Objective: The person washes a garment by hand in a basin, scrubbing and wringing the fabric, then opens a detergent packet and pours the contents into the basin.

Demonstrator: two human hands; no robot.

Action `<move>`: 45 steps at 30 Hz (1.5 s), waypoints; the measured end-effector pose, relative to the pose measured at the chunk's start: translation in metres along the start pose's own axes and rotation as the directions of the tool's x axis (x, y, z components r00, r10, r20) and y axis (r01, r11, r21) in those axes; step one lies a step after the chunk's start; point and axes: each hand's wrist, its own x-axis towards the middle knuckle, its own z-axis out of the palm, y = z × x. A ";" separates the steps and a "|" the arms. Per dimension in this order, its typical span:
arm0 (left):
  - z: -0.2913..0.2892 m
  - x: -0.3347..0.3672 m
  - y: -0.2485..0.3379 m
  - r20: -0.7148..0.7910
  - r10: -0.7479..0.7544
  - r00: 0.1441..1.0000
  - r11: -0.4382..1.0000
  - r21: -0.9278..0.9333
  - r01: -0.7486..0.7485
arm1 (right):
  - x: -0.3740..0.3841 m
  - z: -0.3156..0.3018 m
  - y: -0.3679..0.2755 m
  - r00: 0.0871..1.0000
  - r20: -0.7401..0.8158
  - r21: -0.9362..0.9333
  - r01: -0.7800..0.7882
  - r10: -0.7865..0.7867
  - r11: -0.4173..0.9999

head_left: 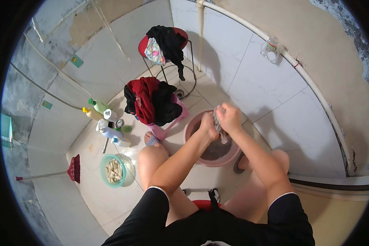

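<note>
Over a pink basin (pixel 227 162) of murky, greyish water, both my hands grip a wet, light grey-beige cloth (pixel 218 123). My left hand (pixel 209 126) is closed round its near left side. Slightly higher and to the right, my right hand (pixel 229 117) is closed on the same cloth. A bunched end hangs below my hands toward the water. What kind of garment or rag it is, I cannot make out. The basin stands on the tiled floor between my feet.
Left of the basin, a pink plastic stool (pixel 162 130) bears piled red and black clothes (pixel 145 98). Behind it, a red round stool (pixel 142 46) holds more clothes. Several bottles (pixel 97 105) and a green brush (pixel 126 128) stand left. A teal basin (pixel 103 177) holds beige cloth; a red broom (pixel 74 168) lies beyond.
</note>
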 end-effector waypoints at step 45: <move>-0.123 0.093 -0.009 0.302 0.408 0.862 0.900 0.024 -0.435 | -0.026 0.017 -0.054 0.899 -0.104 0.167 0.438 -0.426 0.884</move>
